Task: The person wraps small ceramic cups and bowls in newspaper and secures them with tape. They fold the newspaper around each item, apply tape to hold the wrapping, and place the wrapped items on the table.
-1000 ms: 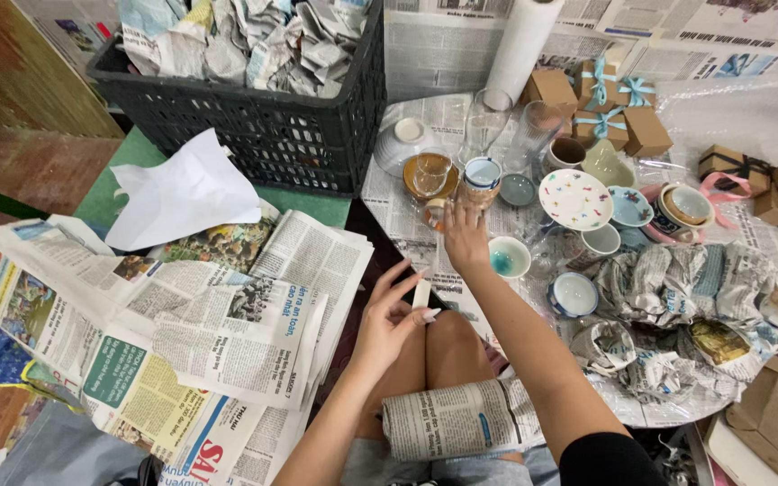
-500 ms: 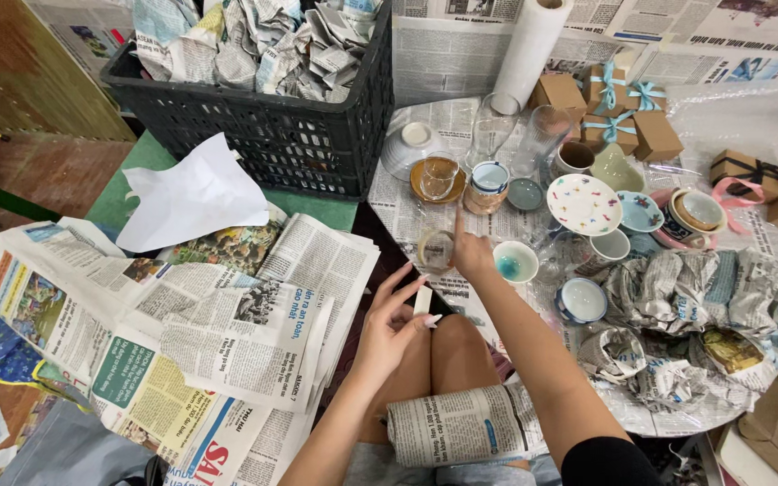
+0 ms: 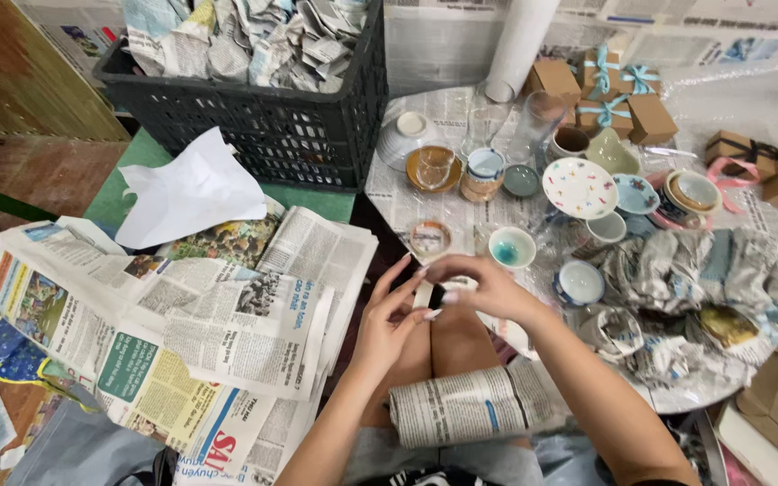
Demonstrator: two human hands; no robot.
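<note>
Hands meet over the lap, beside the counter (image 3: 461,202).
Left hand (image 3: 389,315) open, fingers spread; right hand (image 3: 479,283) fingers apart, empty — small glass (image 3: 429,238) just ahead: grip it low, lift straight.

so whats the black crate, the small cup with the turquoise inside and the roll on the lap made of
The black lattice crate looks like moulded plastic, with a matte, even grid. The small white cup with a turquoise inside seems to be glazed ceramic, glossy at the rim. The rolled bundle on the lap is printed newspaper, dull and creased.
</note>
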